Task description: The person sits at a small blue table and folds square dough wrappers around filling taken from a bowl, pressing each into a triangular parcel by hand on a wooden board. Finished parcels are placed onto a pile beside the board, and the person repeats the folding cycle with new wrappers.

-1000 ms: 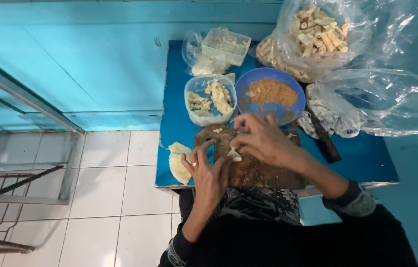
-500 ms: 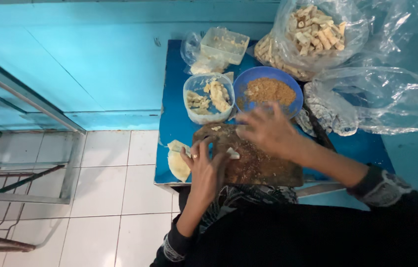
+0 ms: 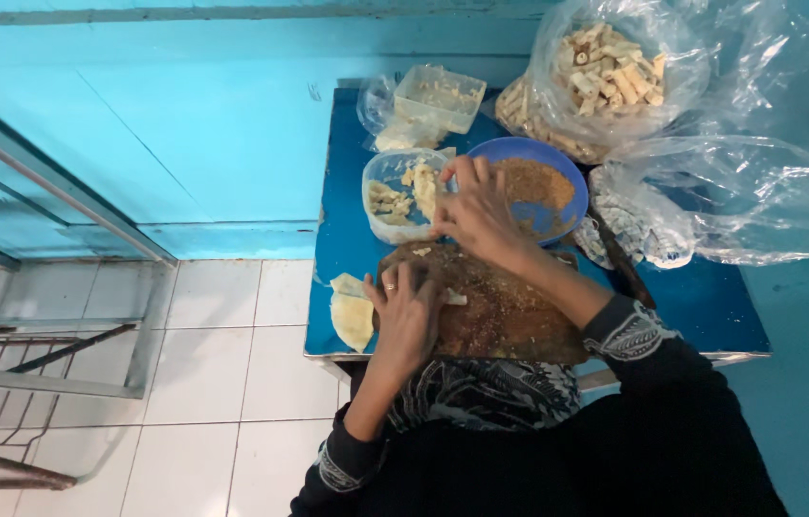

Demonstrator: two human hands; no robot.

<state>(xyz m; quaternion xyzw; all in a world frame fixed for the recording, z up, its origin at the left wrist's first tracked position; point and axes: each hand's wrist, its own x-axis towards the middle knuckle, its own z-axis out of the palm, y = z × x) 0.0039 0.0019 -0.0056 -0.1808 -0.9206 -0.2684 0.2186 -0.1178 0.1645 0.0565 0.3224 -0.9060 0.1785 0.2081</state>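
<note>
Two hands at work over one round, dark wooden board (image 3: 500, 311), its surface rough and strewn with brown crumbs, at the near edge of a blue desk (image 3: 339, 239). Left hand (image 3: 406, 316) flat on the board's left part, fingers stretched and pressing on a pale strip of dough (image 3: 454, 299), not clenched; a ring on one finger. Right hand (image 3: 481, 213) further back, at the gap between the two bowls, fingers loosely curled downward; whether pinching anything, cannot tell.

One blue round bowl (image 3: 557, 177), smooth plastic, holding brown crumbs, just behind the board. One clear round tub (image 3: 387, 206) to its left, with pale yellowish pieces inside. One clear rectangular tub (image 3: 438, 98) further back, near the wall, resting on crumpled thin plastic. Two or so pale flat dough sheets (image 3: 352, 311) stacked at the desk's left front corner, just beside the left hand.

One large clear plastic bag (image 3: 615, 77) at the back right, full of short, pale, stick-shaped rolls. A second clear bag (image 3: 739, 196) lying crumpled to the right, glossy and wrinkled. One dark-handled knife (image 3: 622, 263) along the board's right side.

White tiled floor (image 3: 222, 383) on the left; turquoise wall (image 3: 184, 124) behind.
</note>
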